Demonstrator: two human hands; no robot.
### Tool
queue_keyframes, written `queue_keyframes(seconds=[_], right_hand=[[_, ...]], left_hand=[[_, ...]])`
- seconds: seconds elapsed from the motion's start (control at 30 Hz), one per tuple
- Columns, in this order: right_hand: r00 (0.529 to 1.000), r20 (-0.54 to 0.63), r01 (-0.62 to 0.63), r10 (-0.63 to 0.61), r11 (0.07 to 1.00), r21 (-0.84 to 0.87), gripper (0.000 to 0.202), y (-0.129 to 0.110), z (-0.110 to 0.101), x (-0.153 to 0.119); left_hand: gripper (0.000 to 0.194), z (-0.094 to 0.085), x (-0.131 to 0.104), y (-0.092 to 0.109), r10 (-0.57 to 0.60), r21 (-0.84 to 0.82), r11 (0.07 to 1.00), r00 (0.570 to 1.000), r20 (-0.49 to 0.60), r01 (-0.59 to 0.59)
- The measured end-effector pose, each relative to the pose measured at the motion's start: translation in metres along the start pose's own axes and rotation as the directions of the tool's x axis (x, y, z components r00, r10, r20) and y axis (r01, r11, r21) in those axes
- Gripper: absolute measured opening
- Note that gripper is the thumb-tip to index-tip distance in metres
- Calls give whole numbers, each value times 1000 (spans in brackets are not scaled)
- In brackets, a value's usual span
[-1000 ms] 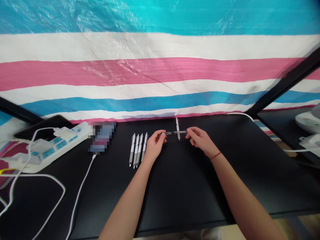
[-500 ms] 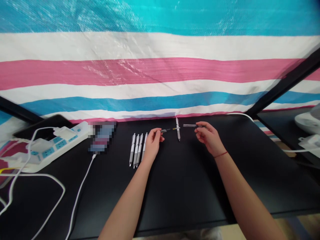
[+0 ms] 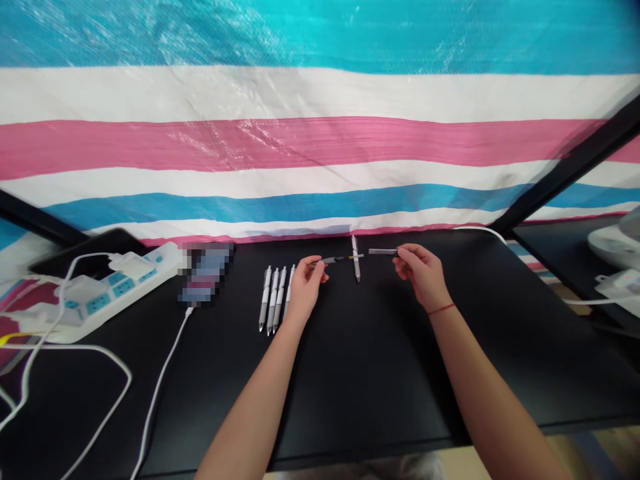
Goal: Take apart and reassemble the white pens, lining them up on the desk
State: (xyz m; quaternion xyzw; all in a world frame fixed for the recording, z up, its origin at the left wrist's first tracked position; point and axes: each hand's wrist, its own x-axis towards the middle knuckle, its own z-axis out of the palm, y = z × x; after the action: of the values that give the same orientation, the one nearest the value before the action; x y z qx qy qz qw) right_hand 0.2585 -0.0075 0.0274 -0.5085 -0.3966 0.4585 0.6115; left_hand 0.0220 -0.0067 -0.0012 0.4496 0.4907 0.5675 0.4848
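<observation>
Between its fingertips my left hand (image 3: 307,283) pinches a thin pen refill (image 3: 340,259), whose tip points right. My right hand (image 3: 420,270) holds a short pale pen barrel (image 3: 383,252) by its right end, the other end facing the refill; a gap separates the two. A white and grey pen (image 3: 356,260) lies upright in the view behind the refill tip. Several similar pens (image 3: 273,300) lie side by side just left of my left hand, one partly hidden by it.
A white power strip (image 3: 120,290) with plugs and cables sits at the left on the black table (image 3: 370,387). Beside it lies a blurred phone (image 3: 206,273) with a white cable (image 3: 161,380). A striped sheet (image 3: 320,143) hangs behind; a white appliance (image 3: 620,243) stands far right.
The fingers of my right hand have closed up around the barrel's right end, and the barrel has shifted slightly right. The refill in my left hand reaches slightly farther right.
</observation>
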Motion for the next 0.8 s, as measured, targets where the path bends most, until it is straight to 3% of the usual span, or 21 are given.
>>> queue_keyframes(seconds=[0.8], right_hand=[[996, 79, 46, -46, 999, 2, 22, -2, 4, -5]], left_hand=[[30, -2, 1, -3, 41, -9, 999, 997, 63, -40]])
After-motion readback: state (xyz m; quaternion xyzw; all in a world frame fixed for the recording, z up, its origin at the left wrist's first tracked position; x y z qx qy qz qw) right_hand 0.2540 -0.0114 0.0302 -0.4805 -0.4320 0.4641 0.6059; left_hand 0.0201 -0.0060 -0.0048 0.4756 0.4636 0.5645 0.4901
